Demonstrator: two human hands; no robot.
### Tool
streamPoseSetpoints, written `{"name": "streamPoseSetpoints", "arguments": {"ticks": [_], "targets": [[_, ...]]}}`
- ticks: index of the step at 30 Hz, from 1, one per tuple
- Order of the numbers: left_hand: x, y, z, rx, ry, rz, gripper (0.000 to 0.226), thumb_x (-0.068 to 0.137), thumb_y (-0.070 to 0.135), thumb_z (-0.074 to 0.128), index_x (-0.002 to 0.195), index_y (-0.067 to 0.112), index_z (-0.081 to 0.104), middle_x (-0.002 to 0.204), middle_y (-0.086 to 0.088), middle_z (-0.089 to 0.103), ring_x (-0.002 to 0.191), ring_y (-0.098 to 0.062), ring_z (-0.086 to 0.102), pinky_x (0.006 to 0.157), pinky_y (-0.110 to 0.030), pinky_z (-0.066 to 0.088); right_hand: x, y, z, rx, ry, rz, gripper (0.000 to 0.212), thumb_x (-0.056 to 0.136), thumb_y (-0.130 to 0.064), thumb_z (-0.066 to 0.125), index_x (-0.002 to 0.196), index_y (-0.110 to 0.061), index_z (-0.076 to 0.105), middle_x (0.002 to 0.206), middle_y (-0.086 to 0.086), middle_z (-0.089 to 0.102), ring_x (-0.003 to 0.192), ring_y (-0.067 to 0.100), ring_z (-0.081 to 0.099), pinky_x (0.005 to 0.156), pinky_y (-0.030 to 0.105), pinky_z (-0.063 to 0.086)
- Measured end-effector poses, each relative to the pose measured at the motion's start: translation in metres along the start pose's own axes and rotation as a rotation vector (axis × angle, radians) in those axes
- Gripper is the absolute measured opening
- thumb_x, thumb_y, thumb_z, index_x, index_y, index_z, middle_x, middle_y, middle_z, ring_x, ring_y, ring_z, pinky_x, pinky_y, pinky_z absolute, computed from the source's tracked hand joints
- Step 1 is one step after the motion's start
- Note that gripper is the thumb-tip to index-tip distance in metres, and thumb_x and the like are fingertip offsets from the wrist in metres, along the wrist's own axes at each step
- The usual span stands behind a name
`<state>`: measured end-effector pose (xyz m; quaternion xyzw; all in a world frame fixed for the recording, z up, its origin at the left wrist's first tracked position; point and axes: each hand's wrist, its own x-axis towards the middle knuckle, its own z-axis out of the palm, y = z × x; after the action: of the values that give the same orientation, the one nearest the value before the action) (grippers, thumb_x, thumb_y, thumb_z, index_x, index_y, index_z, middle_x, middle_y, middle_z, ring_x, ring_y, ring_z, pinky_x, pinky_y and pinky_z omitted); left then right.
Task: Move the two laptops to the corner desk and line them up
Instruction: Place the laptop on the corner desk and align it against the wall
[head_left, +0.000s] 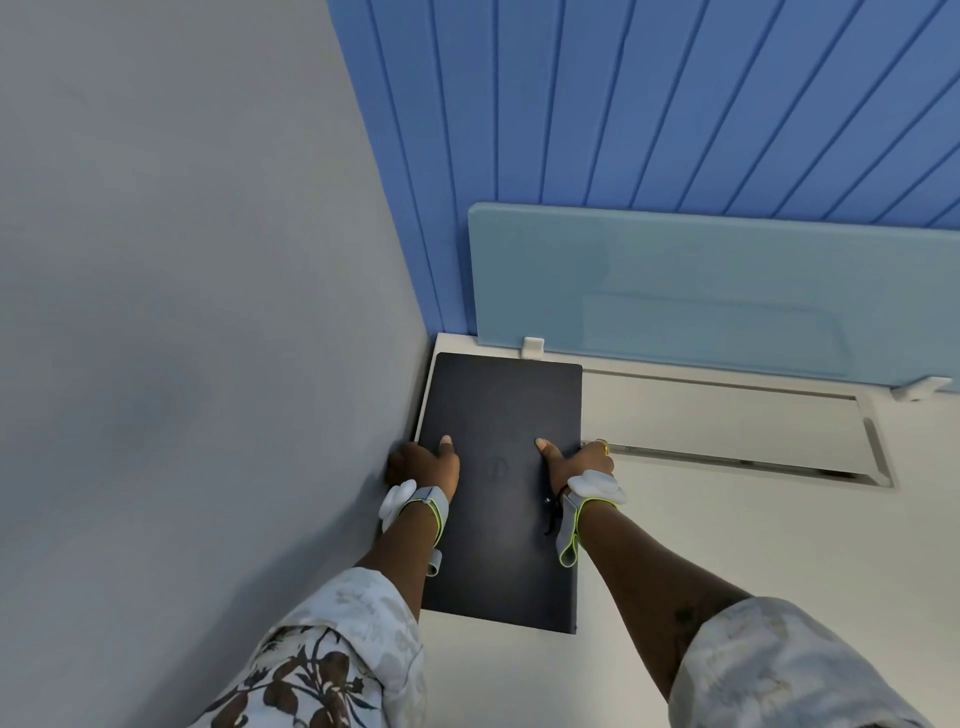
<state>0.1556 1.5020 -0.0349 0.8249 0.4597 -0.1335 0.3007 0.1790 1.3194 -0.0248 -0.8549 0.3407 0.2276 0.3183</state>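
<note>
laptop (501, 467): dark and closed, laid flat in the desk's far-left corner at frame centre; whether it's one unit or a stack of two can't be told
left hand (423, 462): clamped on the laptop's left edge, thumb laid on the lid, fingers tucked out of sight by the grey wall (182, 312)
right hand (574, 460): clamped on the right edge, thumb on top, ring seen
desk (753, 545): white, cable tray cover (727, 431) right of the laptop
divider (701, 291): pale blue panel, upper right, backed by blue slats (649, 104)

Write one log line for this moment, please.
left hand: grips laptop | right hand: grips laptop | laptop: closed, on desk corner
</note>
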Motion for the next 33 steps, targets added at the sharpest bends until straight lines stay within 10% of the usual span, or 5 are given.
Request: {"name": "streamPoseSetpoints", "arguments": {"ticks": [33], "targets": [[-0.002,-0.004,0.001,0.048,-0.027,0.066,0.067,0.084,0.052,0.061,0.126,0.0,0.051,0.132,-0.022,0.05,0.123,-0.039,0.051,0.106,-0.043,0.042,-0.004,-0.011,-0.004,-0.112,0.008,-0.02,0.086,0.081,-0.068,0.062,0.135,-0.004,0.044,0.139,0.017,0.053,0.13,0.035,0.053,0.102,0.042,0.043]]}}
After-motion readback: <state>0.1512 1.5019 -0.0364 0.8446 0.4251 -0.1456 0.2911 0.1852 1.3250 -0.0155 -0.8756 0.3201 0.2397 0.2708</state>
